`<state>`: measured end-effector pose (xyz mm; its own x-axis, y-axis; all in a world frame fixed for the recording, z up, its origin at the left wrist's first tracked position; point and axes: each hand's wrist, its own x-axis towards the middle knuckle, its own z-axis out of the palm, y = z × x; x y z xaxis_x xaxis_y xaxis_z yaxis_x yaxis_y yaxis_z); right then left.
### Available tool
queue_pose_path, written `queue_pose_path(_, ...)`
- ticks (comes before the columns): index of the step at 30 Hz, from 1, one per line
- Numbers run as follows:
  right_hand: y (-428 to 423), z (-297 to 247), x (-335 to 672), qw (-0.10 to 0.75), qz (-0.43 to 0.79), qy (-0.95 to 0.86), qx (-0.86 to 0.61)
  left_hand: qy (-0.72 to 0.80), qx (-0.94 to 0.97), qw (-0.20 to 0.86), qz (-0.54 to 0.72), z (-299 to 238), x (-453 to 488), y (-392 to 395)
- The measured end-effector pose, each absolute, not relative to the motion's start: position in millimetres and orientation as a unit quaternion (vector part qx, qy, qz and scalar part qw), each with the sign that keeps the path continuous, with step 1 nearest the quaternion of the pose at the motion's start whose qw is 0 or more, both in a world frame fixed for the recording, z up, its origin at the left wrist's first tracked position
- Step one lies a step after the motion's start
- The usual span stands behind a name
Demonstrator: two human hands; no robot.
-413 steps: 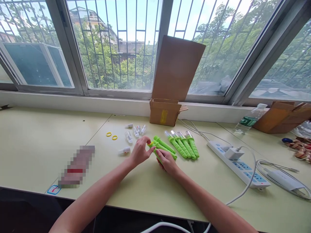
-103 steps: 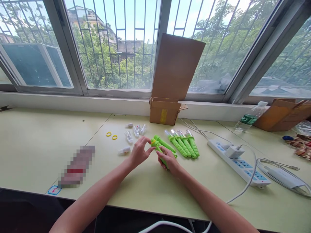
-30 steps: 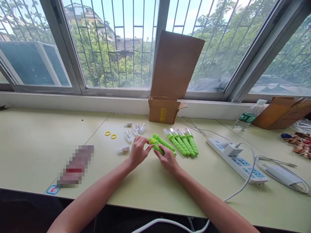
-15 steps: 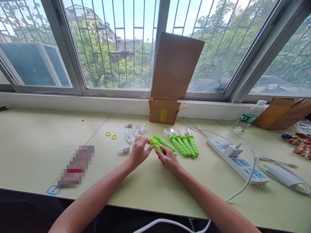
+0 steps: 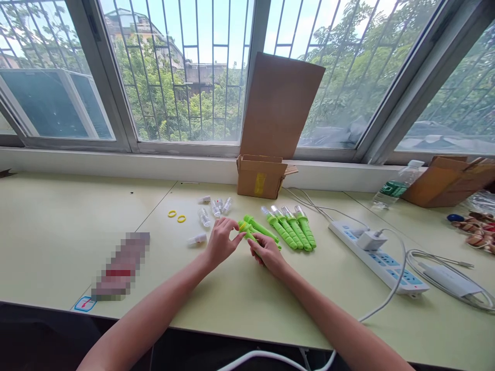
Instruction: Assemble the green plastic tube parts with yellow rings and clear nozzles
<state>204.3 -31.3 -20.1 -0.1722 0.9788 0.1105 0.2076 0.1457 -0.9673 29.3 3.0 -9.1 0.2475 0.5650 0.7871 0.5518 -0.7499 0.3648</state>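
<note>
My right hand (image 5: 267, 252) is wrapped round a green plastic handle (image 5: 248, 233) just above the table. My left hand (image 5: 220, 241) pinches the top end of that same handle, where a yellow ring sits. Two more bare green handles (image 5: 262, 230) lie right behind it. Further right, several finished green handles with clear tips (image 5: 292, 228) lie in a row. Several clear caps (image 5: 213, 208) and two loose yellow rings (image 5: 177, 215) lie to the left of my hands.
A small open cardboard box (image 5: 260, 176) stands by the window sill with a cardboard sheet (image 5: 282, 105) behind it. A white power strip (image 5: 381, 258) with cables lies at the right, near a water bottle (image 5: 396, 189). A blurred packet (image 5: 120, 266) lies at the left.
My hands have stayed on the green handle with only small finger shifts at its top end. The view has barely moved.
</note>
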Motion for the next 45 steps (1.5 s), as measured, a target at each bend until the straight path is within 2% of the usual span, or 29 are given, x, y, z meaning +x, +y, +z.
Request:
queue_pose_path(8,-32.1,-17.9,205.2,0.424,0.458,-0.628,-0.465,0.347,0.787,0.009,0.51,-7.9,29.6,2.8)
queue_pose_path(15,-27.7,-23.2,206.0,0.417,0.374,-0.677,-0.478,0.352,0.779,0.017,0.518,-10.8,28.4,0.7)
queue_pose_path(21,-29.7,-24.1,204.1,0.424,0.369,-0.67,-0.485,0.366,0.774,0.022,0.516,-12.2,29.1,1.2)
queue_pose_path(45,-30.3,-20.0,204.2,0.412,0.451,-0.623,-0.488,0.354,0.778,0.045,0.517,-9.8,28.7,3.5)
